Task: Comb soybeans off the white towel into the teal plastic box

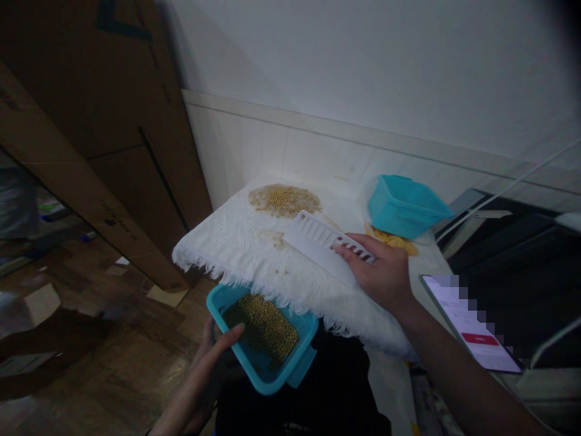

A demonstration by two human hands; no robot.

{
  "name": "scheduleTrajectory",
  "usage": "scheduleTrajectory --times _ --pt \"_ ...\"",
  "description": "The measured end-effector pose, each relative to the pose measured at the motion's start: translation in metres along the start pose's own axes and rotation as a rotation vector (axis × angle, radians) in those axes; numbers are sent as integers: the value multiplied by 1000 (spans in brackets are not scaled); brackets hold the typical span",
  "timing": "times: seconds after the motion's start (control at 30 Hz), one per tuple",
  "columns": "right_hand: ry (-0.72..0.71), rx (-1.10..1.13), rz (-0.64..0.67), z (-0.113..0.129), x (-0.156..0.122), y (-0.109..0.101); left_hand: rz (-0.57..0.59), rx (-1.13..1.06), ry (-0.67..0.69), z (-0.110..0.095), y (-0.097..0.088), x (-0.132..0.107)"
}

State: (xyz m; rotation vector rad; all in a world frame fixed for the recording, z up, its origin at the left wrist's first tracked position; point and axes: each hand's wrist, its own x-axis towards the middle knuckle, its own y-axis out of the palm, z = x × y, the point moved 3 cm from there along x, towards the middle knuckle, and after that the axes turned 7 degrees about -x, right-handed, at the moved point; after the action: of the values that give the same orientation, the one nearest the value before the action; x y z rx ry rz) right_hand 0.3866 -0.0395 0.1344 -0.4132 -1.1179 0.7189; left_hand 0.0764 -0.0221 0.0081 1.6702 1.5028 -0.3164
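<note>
My left hand (pixel 220 351) grips the near left rim of a blue plastic tub (pixel 305 357), its thumb over the edge. Greenish-yellow beans (pixel 267 324) lie inside, some in dark shadow. The tub is just below the fringed edge of a white cloth (pixel 227 242). In my right hand (pixel 384 269) is a flat white slotted plastic piece (pixel 313 245), held over the cloth, fingers closed on its right end. Beyond its left end, a heap of yellowish beans (pixel 285 198) rests on a pale brown patch of the cloth. A few crumbs are scattered nearer the fringe.
A second blue tub (pixel 408 206) stands at the back right, above some yellow material (pixel 394 239). To the right lies a lit phone or tablet (pixel 476 333) beside dark equipment. A wall (pixel 327 142) closes the back; large cardboard (pixel 91 121) stands left.
</note>
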Motion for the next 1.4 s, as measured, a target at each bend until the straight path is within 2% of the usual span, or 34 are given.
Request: scheduleTrajectory --times 0.13,0.33,0.57,0.8,1.07,1.4 --pt "4 21 50 0 12 16 28 -8 1 -1 0 0" --pt "-2 36 126 4 19 26 19 20 15 -4 1 -3" --pt "-6 78 160 11 18 25 23 25 18 -7 6 -10" --pt "-25 126 142 14 21 25 18 30 21 -6 4 -8" --pt "-29 116 180 15 22 29 -14 27 25 -6 4 -7" --pt "-101 164 195 22 18 26 -7 13 29 -4 1 -2"
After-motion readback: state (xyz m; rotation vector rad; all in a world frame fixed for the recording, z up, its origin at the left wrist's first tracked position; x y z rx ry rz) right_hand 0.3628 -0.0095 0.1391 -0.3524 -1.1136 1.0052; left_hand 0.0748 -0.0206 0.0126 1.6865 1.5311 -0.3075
